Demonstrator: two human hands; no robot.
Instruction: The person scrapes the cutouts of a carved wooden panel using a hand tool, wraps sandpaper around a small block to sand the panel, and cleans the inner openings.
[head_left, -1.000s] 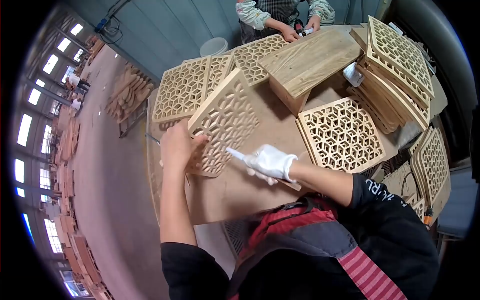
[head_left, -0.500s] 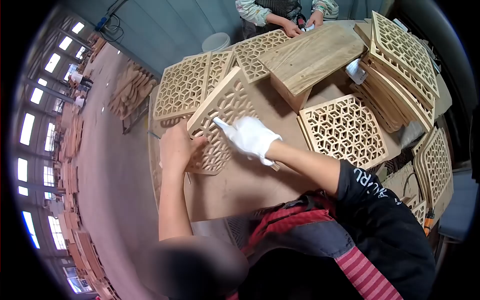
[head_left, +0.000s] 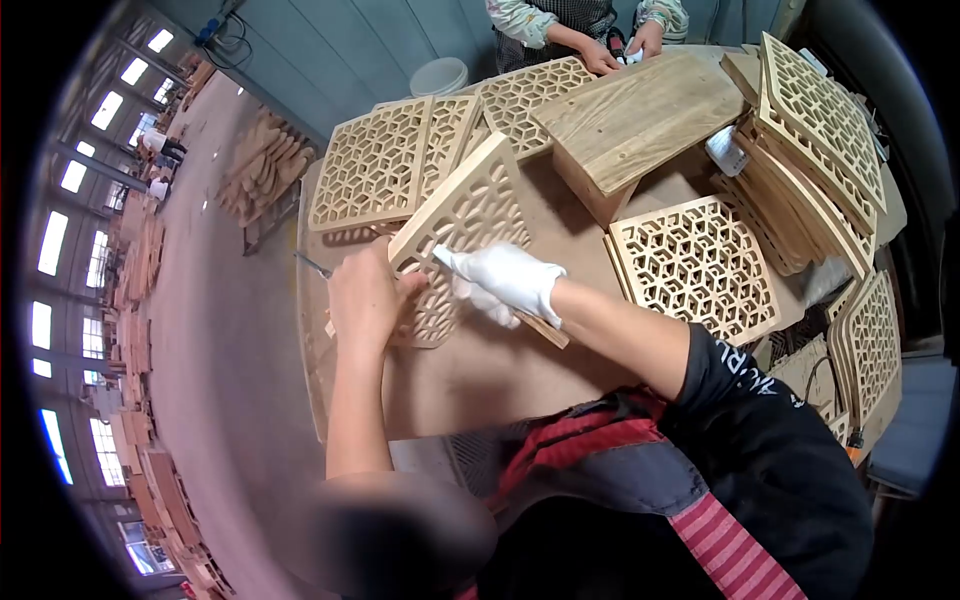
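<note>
My bare left hand (head_left: 367, 295) is closed on the left edge of a wooden lattice panel (head_left: 487, 205), which stands tilted on the table. My right hand (head_left: 505, 282), in a white glove, is closed round a thin wooden strip (head_left: 543, 330) whose end sticks out below the palm. The gloved index finger points at the panel's openings near its left edge. Whether the fingertip touches the wood cannot be made out. Behind the held panel lie more lattice panels (head_left: 370, 165). Another lattice panel (head_left: 695, 265) lies to the right of my gloved hand.
A wooden box-like piece (head_left: 640, 120) stands at the table's back. Curved panels are stacked on the right (head_left: 820, 130), with more below (head_left: 868, 335). A co-worker's hands (head_left: 648, 40) hold a small tool across the table. A white bucket (head_left: 438, 77) is behind the panels.
My gloved hand has moved up and left to the held panel since a second ago. My left hand keeps its hold on the panel's edge. The view has shifted slightly.
</note>
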